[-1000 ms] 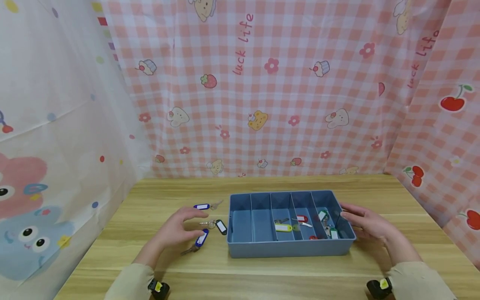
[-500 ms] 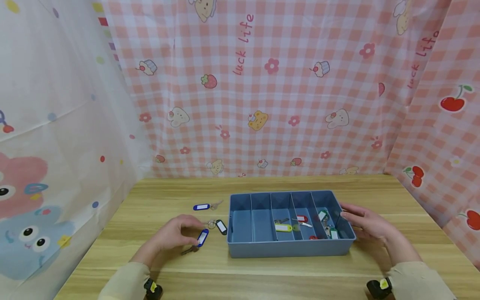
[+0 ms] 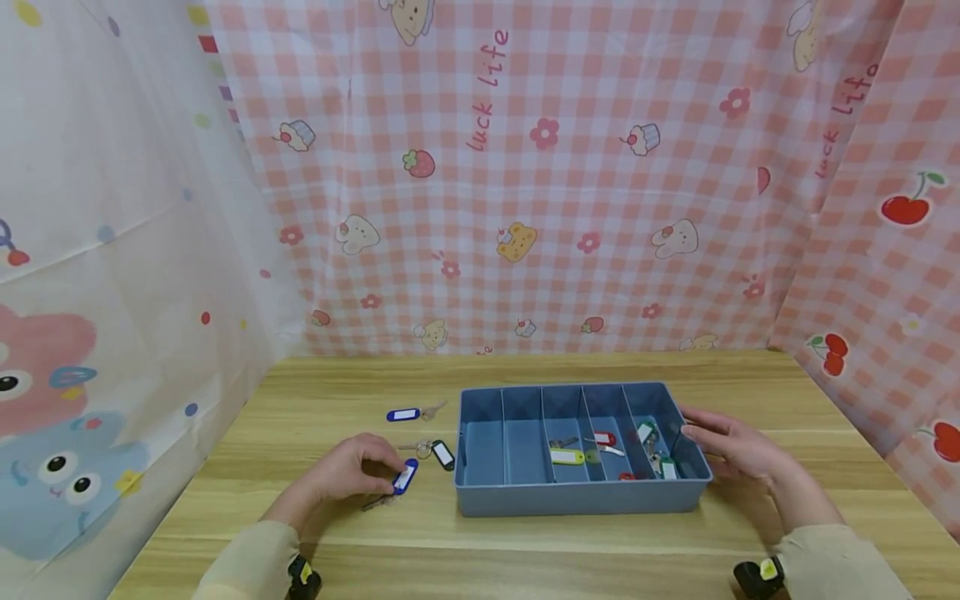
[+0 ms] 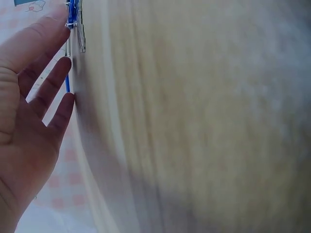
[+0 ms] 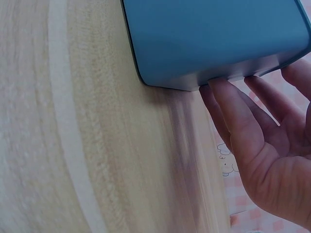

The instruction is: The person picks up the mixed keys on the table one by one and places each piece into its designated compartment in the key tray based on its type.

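Observation:
In the head view my left hand (image 3: 352,468) is at the left of the table, thumb and fingertips pinching the edges of a blue key tag (image 3: 407,475). Its brown key (image 3: 373,502) lies partly under the hand. The left wrist view catches the blue tag edge-on at the thumb tip, near the tabletop. My right hand (image 3: 738,450) touches the right end wall of a blue-grey compartment box (image 3: 577,498), its fingers extended against the outside. From the right wrist view, the fingertips (image 5: 218,83) meet that wall.
A black key tag (image 3: 443,455) with a key lies between the left hand and the box. Farther back is another blue key tag (image 3: 403,414). Inside the box sit a yellow tag (image 3: 567,457), red tags (image 3: 604,437) and green tags (image 3: 667,469), in separate compartments.
My left hand has come down and drawn its thumb and fingers together onto the near blue key tag. The right hand and the box have stayed put.

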### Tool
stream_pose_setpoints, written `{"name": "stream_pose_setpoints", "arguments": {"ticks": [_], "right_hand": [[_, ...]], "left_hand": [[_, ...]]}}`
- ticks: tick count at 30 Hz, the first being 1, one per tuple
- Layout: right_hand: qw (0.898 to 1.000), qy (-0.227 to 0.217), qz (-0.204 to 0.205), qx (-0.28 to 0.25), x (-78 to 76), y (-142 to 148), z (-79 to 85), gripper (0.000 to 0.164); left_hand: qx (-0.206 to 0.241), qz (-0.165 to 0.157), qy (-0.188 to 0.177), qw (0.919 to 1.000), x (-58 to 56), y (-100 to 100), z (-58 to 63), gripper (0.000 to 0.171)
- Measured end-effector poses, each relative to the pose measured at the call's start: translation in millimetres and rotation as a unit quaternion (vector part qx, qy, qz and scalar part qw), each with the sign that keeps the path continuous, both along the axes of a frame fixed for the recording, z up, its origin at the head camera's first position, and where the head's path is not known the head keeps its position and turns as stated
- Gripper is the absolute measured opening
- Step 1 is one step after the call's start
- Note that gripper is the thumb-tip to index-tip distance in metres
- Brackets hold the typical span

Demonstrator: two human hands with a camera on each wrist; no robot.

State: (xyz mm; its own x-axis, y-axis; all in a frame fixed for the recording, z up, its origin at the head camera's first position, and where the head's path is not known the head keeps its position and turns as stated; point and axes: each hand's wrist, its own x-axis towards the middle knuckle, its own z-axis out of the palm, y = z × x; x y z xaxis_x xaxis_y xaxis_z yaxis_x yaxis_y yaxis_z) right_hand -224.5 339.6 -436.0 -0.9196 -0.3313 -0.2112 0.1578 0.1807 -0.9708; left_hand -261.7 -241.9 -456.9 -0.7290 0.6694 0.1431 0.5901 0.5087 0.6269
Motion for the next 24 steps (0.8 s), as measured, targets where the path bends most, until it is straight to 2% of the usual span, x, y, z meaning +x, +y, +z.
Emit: {"name": "stream_pose_setpoints", "arguments": {"ticks": [10, 19, 24], "right_hand": [[1.0, -0.002, -0.009, 0.02, 1.1, -1.8, 1.5, 0.068], [0.999, -0.001, -0.016, 0.031, 1.6, -1.6, 0.9, 0.068], [0.999, 0.001, -0.017, 0.039, 2.1, -1.5, 1.2, 0.069]], "left_hand": [[-0.008, 0.002, 0.002, 1.0, -5.9, -1.1, -7.3, 0.015], [-0.007, 0.018, -0.002, 0.9998, -5.8, -0.5, -7.8, 0.01], [-0.005, 0.024, 0.009, 0.9997, -5.0, -0.8, -8.9, 0.009]]}}
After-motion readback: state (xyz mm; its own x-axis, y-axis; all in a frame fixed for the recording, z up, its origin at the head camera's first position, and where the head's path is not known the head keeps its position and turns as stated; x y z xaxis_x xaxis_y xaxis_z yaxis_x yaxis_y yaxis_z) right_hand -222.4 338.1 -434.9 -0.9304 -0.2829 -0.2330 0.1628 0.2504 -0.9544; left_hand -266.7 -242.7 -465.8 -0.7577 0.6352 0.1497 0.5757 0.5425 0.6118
